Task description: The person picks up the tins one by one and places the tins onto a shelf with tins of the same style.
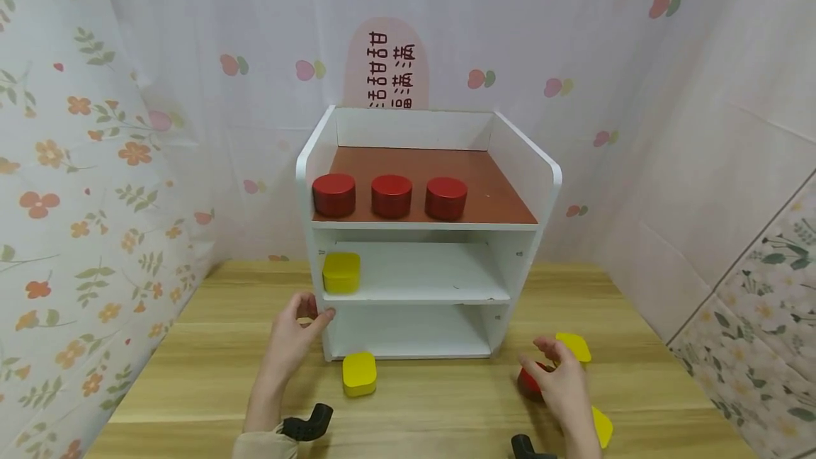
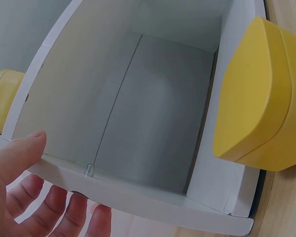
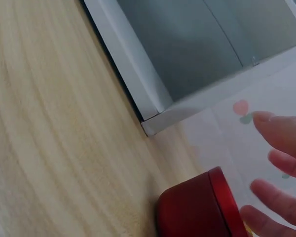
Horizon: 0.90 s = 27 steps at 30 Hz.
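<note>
Over wooden table (image 1: pixel 440 416), hovering with right hand (image 1: pixel 562 384), grip apart, near red tin (image 3: pixel 195 210) at four o'clock from shelf (image 1: pixel 414 129). Probably needing even squeeze, sparing yellow box (image 1: pixel 575 347) at tin's two o'clock. At shelf's eight o'clock, straddling edge with left hand (image 1: pixel 295 336); cannot tell whether clamping.

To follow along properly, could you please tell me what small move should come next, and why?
Probably the right hand should close around the red tin on the table: its fingers are near but not wrapped round it, and three matching tins stand on the top shelf, with room at their right.
</note>
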{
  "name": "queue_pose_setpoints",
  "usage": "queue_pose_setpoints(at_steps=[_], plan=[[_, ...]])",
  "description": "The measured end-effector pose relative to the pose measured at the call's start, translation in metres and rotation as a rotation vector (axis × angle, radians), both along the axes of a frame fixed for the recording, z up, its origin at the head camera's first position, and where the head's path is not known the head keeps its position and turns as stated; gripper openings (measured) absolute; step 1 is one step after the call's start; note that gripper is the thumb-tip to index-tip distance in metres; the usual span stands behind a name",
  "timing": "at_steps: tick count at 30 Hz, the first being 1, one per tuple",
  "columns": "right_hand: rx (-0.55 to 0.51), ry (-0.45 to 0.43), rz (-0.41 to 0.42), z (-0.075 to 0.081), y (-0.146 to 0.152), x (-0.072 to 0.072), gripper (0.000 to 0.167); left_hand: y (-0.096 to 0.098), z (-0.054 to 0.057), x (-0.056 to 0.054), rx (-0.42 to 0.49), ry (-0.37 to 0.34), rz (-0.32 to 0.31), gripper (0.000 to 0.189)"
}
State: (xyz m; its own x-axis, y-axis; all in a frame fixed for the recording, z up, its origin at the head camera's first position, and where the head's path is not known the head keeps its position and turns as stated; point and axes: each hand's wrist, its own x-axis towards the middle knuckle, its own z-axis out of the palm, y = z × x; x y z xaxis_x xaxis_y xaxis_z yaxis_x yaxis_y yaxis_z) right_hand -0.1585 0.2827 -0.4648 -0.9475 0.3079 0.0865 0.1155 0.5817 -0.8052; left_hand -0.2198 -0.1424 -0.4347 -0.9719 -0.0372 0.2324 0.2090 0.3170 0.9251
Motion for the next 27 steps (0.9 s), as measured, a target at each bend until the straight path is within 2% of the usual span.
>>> queue_pose_setpoints(at_steps=[7, 13, 17, 20, 27], plan=[[0.015, -0.107, 0.093, -0.0027, 0.004, -0.0019, 0.062, 0.0007, -0.0002, -0.001, -0.014, -0.01, 0.002, 0.031], [0.071, -0.136, 0.164, -0.0032, 0.0056, -0.0029, 0.072, 0.0007, -0.0003, -0.0005, -0.025, -0.01, 0.01, 0.03], [0.109, -0.143, 0.169, -0.0051, 0.0059, -0.0025, 0.081, 0.0005, -0.0006, -0.0007, -0.031, -0.001, 0.006, 0.029], [0.132, -0.164, 0.182, -0.006, 0.0058, -0.0015, 0.081, 0.0, -0.0014, -0.0006, -0.038, -0.001, 0.008, 0.03], [0.15, -0.186, 0.201, -0.0069, 0.0063, -0.0008, 0.065, -0.0001, -0.0016, -0.0008, -0.04, -0.006, 0.007, 0.031]])
